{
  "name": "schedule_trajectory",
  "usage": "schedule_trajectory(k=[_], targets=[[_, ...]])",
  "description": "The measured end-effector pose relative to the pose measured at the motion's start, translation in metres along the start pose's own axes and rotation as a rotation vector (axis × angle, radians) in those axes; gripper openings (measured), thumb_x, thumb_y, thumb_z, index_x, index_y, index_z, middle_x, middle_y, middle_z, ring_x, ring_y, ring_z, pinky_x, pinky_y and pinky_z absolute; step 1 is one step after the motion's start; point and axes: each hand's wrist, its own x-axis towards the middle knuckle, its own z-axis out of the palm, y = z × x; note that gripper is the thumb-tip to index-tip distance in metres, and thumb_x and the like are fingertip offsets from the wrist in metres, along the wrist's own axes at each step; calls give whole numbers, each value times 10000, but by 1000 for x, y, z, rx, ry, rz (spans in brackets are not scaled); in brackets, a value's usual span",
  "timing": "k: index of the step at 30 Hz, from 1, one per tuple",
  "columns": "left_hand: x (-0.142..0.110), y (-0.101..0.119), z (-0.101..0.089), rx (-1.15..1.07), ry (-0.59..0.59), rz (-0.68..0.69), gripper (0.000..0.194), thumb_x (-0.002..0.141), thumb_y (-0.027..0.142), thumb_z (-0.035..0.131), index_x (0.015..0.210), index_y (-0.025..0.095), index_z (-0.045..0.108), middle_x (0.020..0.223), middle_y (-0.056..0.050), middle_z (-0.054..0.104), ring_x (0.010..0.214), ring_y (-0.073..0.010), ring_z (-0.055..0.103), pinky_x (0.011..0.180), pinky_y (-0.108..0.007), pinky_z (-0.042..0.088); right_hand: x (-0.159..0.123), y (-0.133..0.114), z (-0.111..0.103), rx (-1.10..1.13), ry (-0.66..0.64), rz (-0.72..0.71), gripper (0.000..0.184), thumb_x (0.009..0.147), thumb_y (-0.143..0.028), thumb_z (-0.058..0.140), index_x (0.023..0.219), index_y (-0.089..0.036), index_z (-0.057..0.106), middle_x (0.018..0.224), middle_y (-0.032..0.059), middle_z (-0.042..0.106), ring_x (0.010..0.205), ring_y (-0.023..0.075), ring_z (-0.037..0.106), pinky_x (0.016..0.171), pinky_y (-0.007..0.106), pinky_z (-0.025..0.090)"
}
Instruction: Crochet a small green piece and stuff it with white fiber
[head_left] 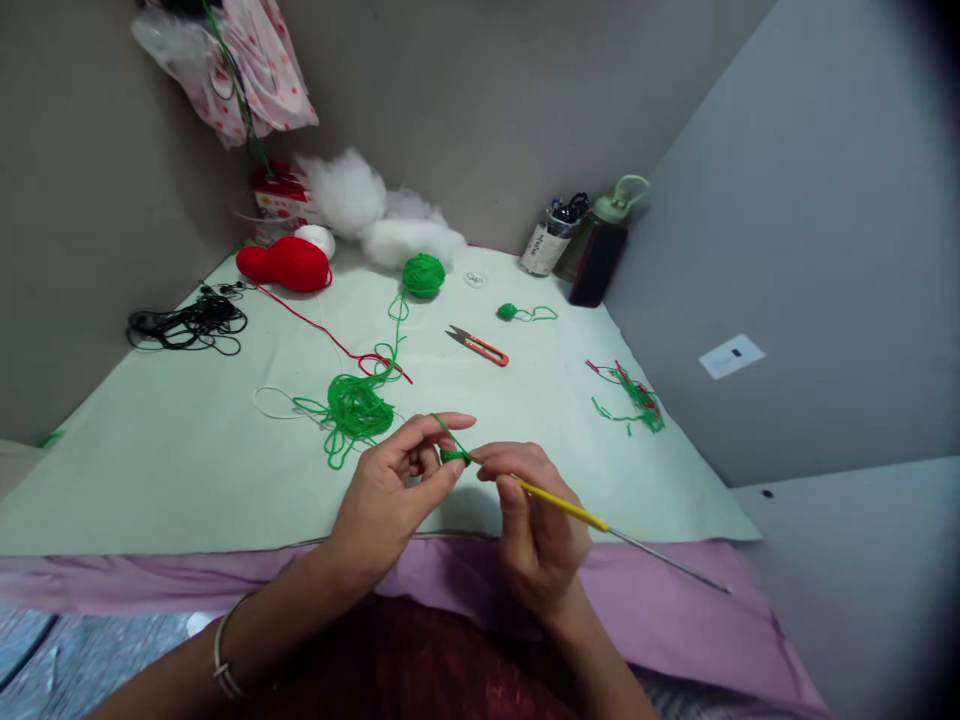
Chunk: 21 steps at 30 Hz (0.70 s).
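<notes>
My left hand pinches a small green crochet piece between thumb and fingers. A strand of green yarn runs over its raised index finger. In my right hand is a crochet hook with a yellow grip, its metal shaft pointing down to the right. The hook's working tip meets the green piece, though the fingers partly hide it. Beyond my left hand lies a loose tangle of green yarn, with a strand leading up to a green yarn ball.
Orange thread snips lie mid-table. A small green piece and yarn scraps sit to the right. Red yarn, black cord and white stuffing are at the left and back. A bottle stands near the right wall.
</notes>
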Motion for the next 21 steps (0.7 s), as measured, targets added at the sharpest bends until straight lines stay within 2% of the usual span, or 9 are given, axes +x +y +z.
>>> schedule_trajectory(k=[2, 5, 8, 11, 13, 17, 19, 21], targets=[[-1, 0, 2, -114, -13, -55, 368, 831, 198, 844, 1191, 263, 804, 835, 31, 598, 624, -65, 449, 586, -181, 406, -4, 4, 4, -152, 8, -84, 278, 1005, -63, 559, 1191, -224, 688, 1000, 68, 754, 915, 187, 717, 765, 326, 610], [0, 3, 2, -393, -113, -252, 485, 822, 277, 886, 1288, 229, 760, 746, 56, 539, 522, -36, 342, 485, -159, 352, -9, 7, 7, -285, 59, -148, 352, 983, -76, 623, 1259, -274, 715, 1081, 79, 756, 957, 213, 734, 751, 345, 620], [4, 8, -2, -573, -173, -374, 407, 829, 229, 884, 1224, 180, 794, 652, 96, 407, 492, -11, 200, 453, -123, 294, -6, 4, 4, -58, 129, 25, 279, 1019, -115, 569, 1174, -270, 741, 997, 58, 752, 880, 204, 725, 733, 355, 610], [6, 11, -3, -588, -176, -335, 340, 840, 188, 865, 1177, 198, 818, 725, 70, 474, 491, 5, 210, 447, -112, 289, 4, 0, 2, 309, 215, 276, 235, 1048, -159, 539, 1030, -253, 753, 882, 26, 718, 717, 161, 658, 651, 324, 560], [5, 11, -2, -542, -191, -289, 327, 842, 208, 865, 1166, 224, 822, 828, 40, 559, 491, 12, 245, 440, -116, 299, 9, -3, 2, 426, 201, 353, 218, 1044, -180, 567, 992, -254, 766, 899, 25, 727, 719, 150, 643, 640, 308, 541], [2, 6, 3, -412, -146, -206, 364, 830, 269, 889, 1186, 243, 816, 909, 19, 599, 537, -7, 363, 467, -124, 370, 7, -4, 6, 311, 169, 350, 231, 1027, -147, 598, 1040, -279, 788, 929, 26, 765, 784, 164, 671, 691, 316, 561], [2, 5, 4, -390, -117, -192, 401, 816, 278, 905, 1205, 247, 811, 900, 21, 598, 546, -12, 390, 475, -126, 383, 1, -3, 7, 177, 144, 272, 269, 1013, -122, 610, 1105, -304, 786, 951, 29, 766, 816, 178, 695, 716, 331, 582], [3, 4, 3, -443, -130, -223, 410, 816, 279, 906, 1213, 240, 810, 819, 37, 571, 516, -9, 344, 464, -127, 366, -5, -1, 7, 11, 91, 145, 330, 979, -105, 658, 1187, -330, 780, 1047, 48, 773, 924, 208, 724, 766, 353, 603]])
